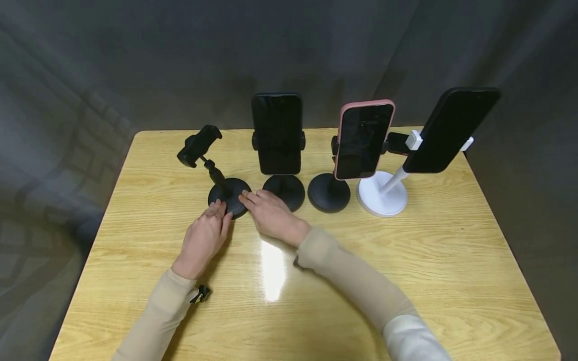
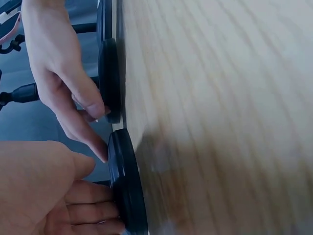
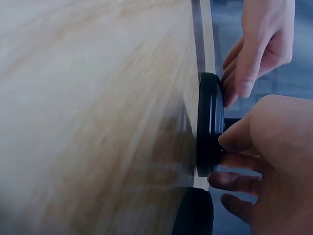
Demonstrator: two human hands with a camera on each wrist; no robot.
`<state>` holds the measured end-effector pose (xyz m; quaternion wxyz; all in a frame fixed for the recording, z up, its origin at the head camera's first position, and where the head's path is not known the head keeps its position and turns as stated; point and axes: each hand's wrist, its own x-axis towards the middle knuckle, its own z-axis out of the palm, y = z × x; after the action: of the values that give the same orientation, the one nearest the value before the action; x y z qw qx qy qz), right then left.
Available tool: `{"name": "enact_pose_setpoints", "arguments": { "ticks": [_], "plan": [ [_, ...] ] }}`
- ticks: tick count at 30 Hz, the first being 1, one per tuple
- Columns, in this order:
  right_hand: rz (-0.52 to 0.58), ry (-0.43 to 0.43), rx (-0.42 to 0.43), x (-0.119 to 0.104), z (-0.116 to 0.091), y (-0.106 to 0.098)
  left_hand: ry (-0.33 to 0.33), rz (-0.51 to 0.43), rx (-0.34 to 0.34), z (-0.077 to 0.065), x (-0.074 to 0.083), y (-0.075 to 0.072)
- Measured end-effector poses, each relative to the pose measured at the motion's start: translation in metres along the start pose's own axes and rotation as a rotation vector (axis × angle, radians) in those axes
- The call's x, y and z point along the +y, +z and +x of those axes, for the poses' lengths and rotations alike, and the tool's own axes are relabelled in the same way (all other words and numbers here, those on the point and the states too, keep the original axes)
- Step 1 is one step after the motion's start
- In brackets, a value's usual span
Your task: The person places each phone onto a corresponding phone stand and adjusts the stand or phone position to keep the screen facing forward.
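A black phone stand with an empty clamp (image 1: 199,145) stands at the left of the row, its round base (image 1: 236,200) on the table. My left hand (image 1: 204,240) rests its fingertips on the near left part of that base, thumb held apart. From the other side, my right hand (image 1: 273,214) touches the base's right rim with its fingertips. In the right wrist view, the thumb and fingers of the right hand (image 3: 279,161) lie against the base (image 3: 210,125). The left wrist view shows the left hand's fingers (image 2: 93,208) along the base's upper face.
To the right stand a black stand with a black phone (image 1: 277,134), another with a pink-edged phone (image 1: 365,140), and a white stand (image 1: 381,194) with a tilted black phone (image 1: 451,130). A dark curtain (image 1: 271,50) hangs behind the wooden table (image 1: 316,311).
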<state>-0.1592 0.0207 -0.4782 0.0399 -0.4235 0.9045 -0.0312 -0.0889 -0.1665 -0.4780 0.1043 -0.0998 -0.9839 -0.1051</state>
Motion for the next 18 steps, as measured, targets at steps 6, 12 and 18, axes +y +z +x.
{"name": "enact_pose_setpoints", "arguments": {
  "ticks": [6, 12, 18],
  "plan": [
    [0.001, 0.021, -0.051, -0.007, 0.000, -0.003, 0.009, 0.016, 0.008, 0.006, -0.005, -0.001],
    [0.010, 0.047, -0.089, -0.014, 0.001, -0.004, 0.004, 0.026, -0.014, 0.012, -0.010, -0.003],
    [0.069, 0.018, -0.071, -0.007, 0.004, -0.008, 0.009, 0.023, -0.032, 0.017, -0.014, -0.003]
  ]
}}
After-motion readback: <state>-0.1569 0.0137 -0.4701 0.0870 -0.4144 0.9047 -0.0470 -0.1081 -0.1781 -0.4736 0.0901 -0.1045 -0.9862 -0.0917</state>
